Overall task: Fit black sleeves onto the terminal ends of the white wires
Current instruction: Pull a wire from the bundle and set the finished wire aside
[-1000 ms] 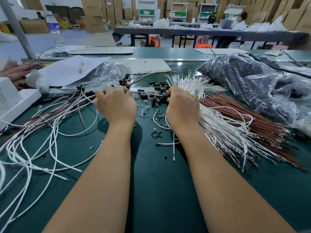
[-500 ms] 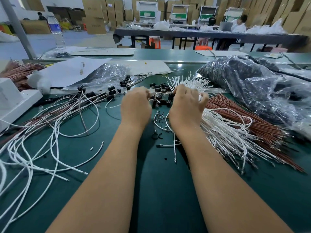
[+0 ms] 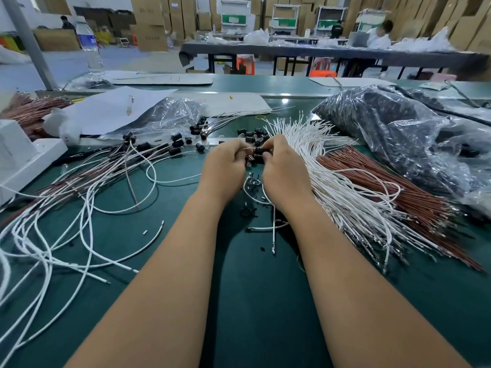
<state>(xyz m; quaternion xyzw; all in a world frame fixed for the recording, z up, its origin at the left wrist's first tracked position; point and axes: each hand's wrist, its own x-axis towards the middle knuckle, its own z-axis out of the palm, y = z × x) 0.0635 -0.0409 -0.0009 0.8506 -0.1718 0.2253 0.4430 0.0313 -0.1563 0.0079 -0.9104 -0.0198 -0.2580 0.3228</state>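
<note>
Fanning across the dark green bench mat (image 3: 252,301), the bundle of white wires (image 3: 345,197) lay just right of both hands, where the left hand (image 3: 225,166) had swung in to meet the right hand (image 3: 285,171), both pinching one small black sleeve (image 3: 259,150), so fitting looked begun.

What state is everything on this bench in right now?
Left hand: grip closed on a wire end.
Right hand: grip closed on a black sleeve.
White wire bundle: fanned out, unsleeved.
Sleeved wires: piled left, sleeves fitted.
Loose sleeves: scattered.
Brown wires: lying bundled.
Water bottle: upright.
</note>
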